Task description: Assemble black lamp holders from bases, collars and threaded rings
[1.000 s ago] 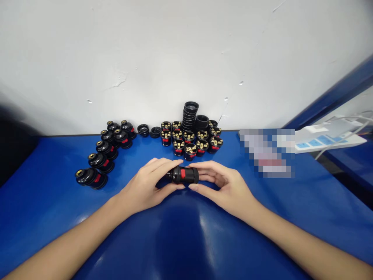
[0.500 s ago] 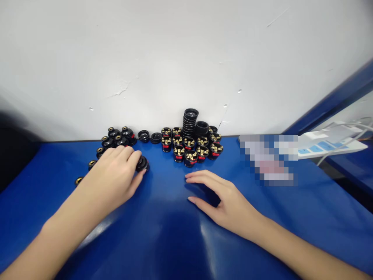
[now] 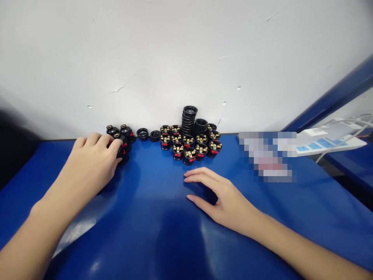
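Observation:
My left hand [image 3: 94,155] is closed, palm down, around a black electrical connector with a dark cap [image 3: 120,147], largely hidden by my fingers. It is at a group of black capped connectors [image 3: 126,130] with red tabs and brass-coloured tops, and it covers part of that group. My right hand [image 3: 220,192] hovers low over the table, with thumb and fingers apart and nothing between them. Beyond its fingertips stand several black round connector bodies [image 3: 190,154], their brass terminals facing up and red tabs on their sides.
Behind the bodies rises a stack of black rings [image 3: 189,118], beside a wider black ring [image 3: 201,125]. Two loose black caps [image 3: 142,134] lie near the white wall [image 3: 175,58]. At the right of the blue table [image 3: 163,217] are a blurred item [image 3: 265,157] and a white power strip [image 3: 329,146] with cables.
My left hand has moved left with the connector, from right of the capped group to over it. My right hand has stayed almost still.

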`<state>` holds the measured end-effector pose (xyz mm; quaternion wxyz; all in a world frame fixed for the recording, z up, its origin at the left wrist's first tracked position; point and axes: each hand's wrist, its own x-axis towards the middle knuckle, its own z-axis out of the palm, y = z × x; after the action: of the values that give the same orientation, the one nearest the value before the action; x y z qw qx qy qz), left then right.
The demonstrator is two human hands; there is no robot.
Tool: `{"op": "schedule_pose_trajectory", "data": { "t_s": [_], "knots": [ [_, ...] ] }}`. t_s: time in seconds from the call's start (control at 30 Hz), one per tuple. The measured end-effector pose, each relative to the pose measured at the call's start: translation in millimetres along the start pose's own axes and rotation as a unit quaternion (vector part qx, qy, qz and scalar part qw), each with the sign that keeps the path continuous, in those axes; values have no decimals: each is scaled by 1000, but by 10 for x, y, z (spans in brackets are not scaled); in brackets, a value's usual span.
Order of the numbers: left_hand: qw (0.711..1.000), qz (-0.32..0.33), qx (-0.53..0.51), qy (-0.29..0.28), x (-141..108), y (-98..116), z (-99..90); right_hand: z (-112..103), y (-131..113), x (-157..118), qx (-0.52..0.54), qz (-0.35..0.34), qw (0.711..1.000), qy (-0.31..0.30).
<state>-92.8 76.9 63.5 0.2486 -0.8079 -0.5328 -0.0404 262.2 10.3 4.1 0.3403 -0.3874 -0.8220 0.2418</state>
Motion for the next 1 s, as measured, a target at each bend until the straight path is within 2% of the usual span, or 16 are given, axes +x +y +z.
{"op": "schedule_pose_trajectory", "data": {
  "t_s": [0.13,0.23,0.37,0.47,0.6,0.73,1.0],
  "knots": [
    [999,-1,-31,24,20,38,-2,1,-23,-2,-3,0,1000,0],
    [995,47,-37,77,80,166,-15,1,-34,-3,-4,-1,1000,1],
    [976,133,-118,125,162,450,16,7,-23,-2,-7,-2,1000,-2],
    [968,159,-158,113,204,654,122,14,-13,-2,-8,-5,1000,-2],
    [963,153,-197,107,248,806,292,19,-9,-6,-4,-4,1000,-5],
    [958,154,-214,110,279,845,371,13,-15,-3,-2,4,1000,-9],
    [948,136,-267,108,261,838,379,1,-15,17,-3,7,1000,-7]
  ]
}}
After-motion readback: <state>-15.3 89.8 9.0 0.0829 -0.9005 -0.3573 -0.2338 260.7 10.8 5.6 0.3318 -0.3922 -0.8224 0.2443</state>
